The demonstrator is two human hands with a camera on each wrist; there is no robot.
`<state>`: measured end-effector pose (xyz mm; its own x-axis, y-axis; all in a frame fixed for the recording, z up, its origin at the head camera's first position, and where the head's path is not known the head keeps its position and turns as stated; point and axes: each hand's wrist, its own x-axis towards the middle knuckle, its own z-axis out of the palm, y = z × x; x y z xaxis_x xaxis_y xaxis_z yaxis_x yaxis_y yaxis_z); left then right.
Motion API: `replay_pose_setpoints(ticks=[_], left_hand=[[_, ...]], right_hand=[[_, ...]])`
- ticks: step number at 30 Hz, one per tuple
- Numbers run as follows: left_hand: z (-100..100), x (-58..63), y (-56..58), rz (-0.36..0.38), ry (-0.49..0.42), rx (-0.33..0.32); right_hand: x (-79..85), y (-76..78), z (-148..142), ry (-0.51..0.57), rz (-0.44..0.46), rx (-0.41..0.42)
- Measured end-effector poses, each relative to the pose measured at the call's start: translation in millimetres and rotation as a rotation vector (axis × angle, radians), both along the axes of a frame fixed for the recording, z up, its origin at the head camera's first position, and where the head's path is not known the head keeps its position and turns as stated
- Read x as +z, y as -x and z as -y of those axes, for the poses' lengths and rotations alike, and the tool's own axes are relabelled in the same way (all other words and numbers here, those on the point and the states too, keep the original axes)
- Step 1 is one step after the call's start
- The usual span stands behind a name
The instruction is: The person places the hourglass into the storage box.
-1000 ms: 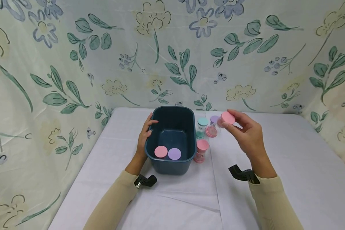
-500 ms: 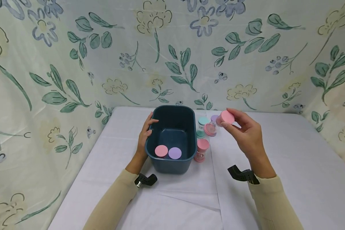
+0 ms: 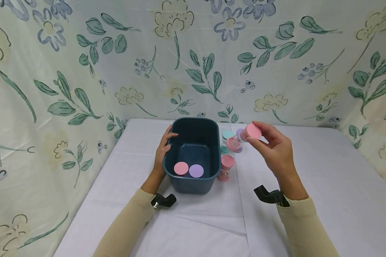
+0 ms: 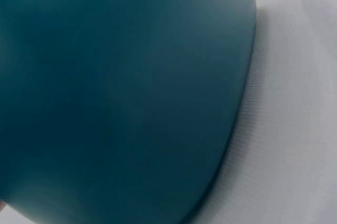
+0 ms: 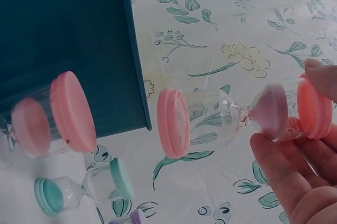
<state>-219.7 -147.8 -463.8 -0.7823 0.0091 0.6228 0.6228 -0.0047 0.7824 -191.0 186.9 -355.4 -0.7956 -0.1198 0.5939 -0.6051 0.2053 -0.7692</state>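
My right hand [image 3: 275,150] pinches a pink-capped sand timer [image 5: 221,121] by one end, raised and tilted to the right of a dark blue plastic bin [image 3: 193,185]. In the right wrist view its pink sand lies in the bulb nearest the fingers [image 5: 279,176]. My left hand [image 3: 161,153] holds the bin's left side, fingers hooked over the rim. Inside the bin, at the near end, show a pink round cap [image 3: 181,168] and a purple round cap [image 3: 196,171]. The left wrist view is filled mostly by the bin's wall [image 4: 126,97].
Along the bin's right side stand another pink sand timer [image 3: 227,162], a teal sand timer [image 5: 84,184] and a purple-capped one [image 5: 131,217], partly hidden. White cloth [image 3: 193,228] covers the table. A flowered curtain [image 3: 193,53] hangs behind and at both sides.
My right hand has shifted slightly left, and the far end of the held sand timer has swung a little left and up. The left hand stays on the bin.
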Motion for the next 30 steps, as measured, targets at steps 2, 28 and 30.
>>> replay_pose_setpoints(ticks=[2, 28, 30], left_hand=[[0, -0.1, 0.0, 0.005, -0.003, -0.003], [-1, 1.5, -0.2, -0.003, -0.002, -0.003], [-1, 2.3, -0.5, 0.002, -0.001, -0.001]], right_hand=[[0.8, -0.6, 0, -0.002, -0.002, -0.001], [27.0, -10.9, 16, -0.029, -0.053, -0.003], [31.7, -14.7, 20, -0.032, -0.055, -0.005]])
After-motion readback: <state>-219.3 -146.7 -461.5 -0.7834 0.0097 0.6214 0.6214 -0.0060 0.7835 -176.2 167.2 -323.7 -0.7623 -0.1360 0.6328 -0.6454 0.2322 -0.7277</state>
